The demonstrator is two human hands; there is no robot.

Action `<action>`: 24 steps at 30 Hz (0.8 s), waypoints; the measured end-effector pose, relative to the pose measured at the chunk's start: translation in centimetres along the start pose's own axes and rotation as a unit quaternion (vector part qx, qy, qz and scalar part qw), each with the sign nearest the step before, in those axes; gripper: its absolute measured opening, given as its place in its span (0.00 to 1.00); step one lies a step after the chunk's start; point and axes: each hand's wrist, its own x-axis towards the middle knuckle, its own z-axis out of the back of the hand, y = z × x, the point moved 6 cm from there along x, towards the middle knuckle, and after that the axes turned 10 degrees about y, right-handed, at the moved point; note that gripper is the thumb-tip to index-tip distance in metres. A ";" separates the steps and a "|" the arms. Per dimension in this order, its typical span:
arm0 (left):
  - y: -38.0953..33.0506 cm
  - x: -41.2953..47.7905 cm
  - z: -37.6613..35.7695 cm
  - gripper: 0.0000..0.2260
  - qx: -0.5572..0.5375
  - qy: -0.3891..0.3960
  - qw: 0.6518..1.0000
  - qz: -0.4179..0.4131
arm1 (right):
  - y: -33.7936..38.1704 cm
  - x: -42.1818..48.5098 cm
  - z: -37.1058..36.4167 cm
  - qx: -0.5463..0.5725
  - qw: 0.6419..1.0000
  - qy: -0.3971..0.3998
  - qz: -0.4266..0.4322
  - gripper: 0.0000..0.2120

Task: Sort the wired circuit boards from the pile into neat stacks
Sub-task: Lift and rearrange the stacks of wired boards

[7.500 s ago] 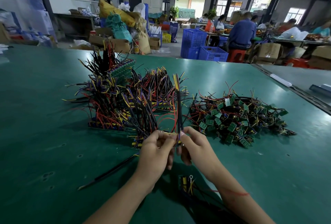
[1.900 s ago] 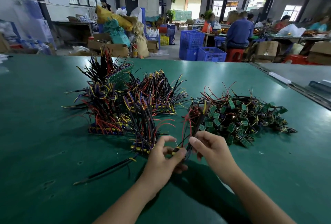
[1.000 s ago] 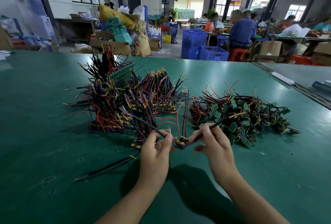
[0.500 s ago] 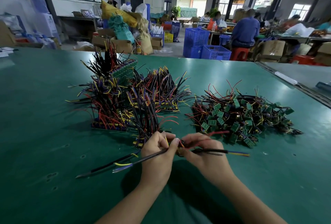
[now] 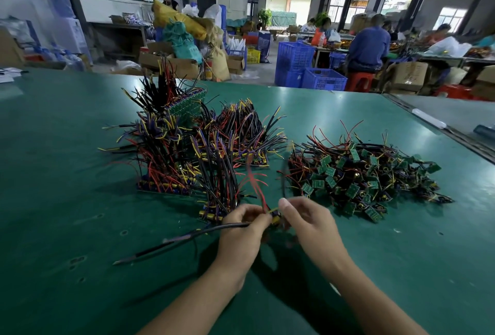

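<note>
A loose pile of small green wired circuit boards lies at the right of the green table. Sorted stacks of boards with wires standing up fill the left centre. Between the two, close to me, my left hand and my right hand both pinch one small wired board. Its red wires rise up blurred. A black sleeved wire runs from my left hand out to the left, low over the table.
The nearest stack stands just left of my left hand. Beyond the table's far edge are blue crates, cardboard boxes and seated people at other benches. A seam and a white tube run along the right side.
The right-hand wire that lay flat half a second ago has swung up and is blurred. Both hands stay pinched on the same board, and the black wire still trails left.
</note>
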 end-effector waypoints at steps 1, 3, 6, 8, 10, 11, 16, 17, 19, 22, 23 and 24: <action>-0.1 0.1 0.3 0.04 -0.007 -0.021 1.000 -0.011 | -0.1 0.0 -0.4 -0.045 0.998 0.039 -0.013 0.23; 0.0 0.2 0.7 0.05 -0.007 -0.034 0.999 -0.023 | -0.3 0.0 -1.2 -0.099 0.991 0.084 -0.018 0.31; 0.0 0.2 0.4 0.06 0.024 -0.013 0.999 -0.046 | -0.5 0.2 -1.5 -0.082 0.993 0.083 -0.002 0.28; -0.2 0.1 0.2 0.07 0.026 -0.012 0.998 -0.062 | -0.7 0.3 -1.6 -0.072 0.995 0.068 0.004 0.26; -0.1 0.0 -0.1 0.13 -0.008 0.000 0.999 -0.051 | -0.8 0.3 -1.6 -0.054 0.997 0.046 0.010 0.26; 0.0 0.0 -0.3 0.17 -0.043 0.020 0.998 -0.037 | -0.8 0.3 -1.6 -0.035 0.999 0.031 0.010 0.25; 0.0 0.2 -1.5 0.29 -0.138 0.142 0.980 -0.023 | -0.9 0.2 -1.2 0.146 0.989 -0.009 -0.012 0.20; 0.1 0.4 -1.4 0.27 -0.131 0.137 0.982 -0.019 | -0.9 0.2 -1.2 0.168 0.986 -0.002 -0.016 0.21; 0.2 0.7 -0.8 0.16 -0.105 0.096 0.990 -0.011 | -0.9 0.2 -1.3 0.178 0.984 0.015 -0.011 0.25; 0.2 0.7 -0.6 0.08 -0.038 0.092 0.995 -0.019 | -0.5 0.0 -1.7 0.166 0.986 0.030 0.002 0.21; 0.0 0.5 -0.8 0.12 -0.017 0.102 0.994 -0.019 | -0.4 -0.1 -1.8 0.165 0.986 0.033 0.003 0.19; -0.2 0.3 -0.9 0.14 -0.001 0.107 0.994 -0.017 | -0.3 -0.1 -1.9 0.163 0.986 0.035 0.003 0.18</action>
